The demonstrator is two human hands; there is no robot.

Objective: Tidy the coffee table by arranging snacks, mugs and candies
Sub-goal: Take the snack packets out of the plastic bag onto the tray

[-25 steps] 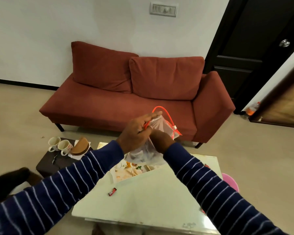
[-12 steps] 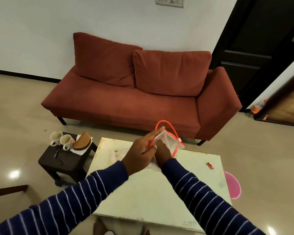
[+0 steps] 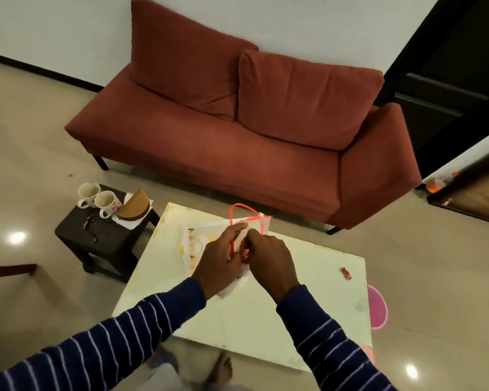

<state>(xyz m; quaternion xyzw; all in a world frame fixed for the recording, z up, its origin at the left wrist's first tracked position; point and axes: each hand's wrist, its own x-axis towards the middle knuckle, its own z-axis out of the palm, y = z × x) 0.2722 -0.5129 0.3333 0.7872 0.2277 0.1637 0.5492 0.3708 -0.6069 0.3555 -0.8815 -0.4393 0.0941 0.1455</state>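
Far left, small dark woven-texture side table [image 3: 105,238] on the floor, carrying two white ceramic mugs [image 3: 98,196] side by side, touching or nearly so, upright. Just right of them a brown half-round item [image 3: 133,207] on white paper [image 3: 130,222]; can't tell what it is. Rust-red fabric sofa [image 3: 237,142] against the wall behind.

Centre: pale cream rectangular coffee table [image 3: 237,314]. A printed sheet [image 3: 198,241] lies flat on its far-left part. Left hand [image 3: 220,263] and right hand [image 3: 268,261], both in navy white-striped sleeves, meet above the table over that sheet's right edge. Both fingers curled closed, pinching a clear plastic pouch with orange-red trim and loop handle [image 3: 251,221]; handle sticks up past the fingertips, pouch bottom shows under the left palm. Contents unclear, something reddish between the hands.

Right: one small red-wrapped candy [image 3: 346,273] lies alone near the table's right edge, well apart from the hands. Pink round object [image 3: 377,309] on floor just beyond the table edge. Dark door [image 3: 449,80] far right.
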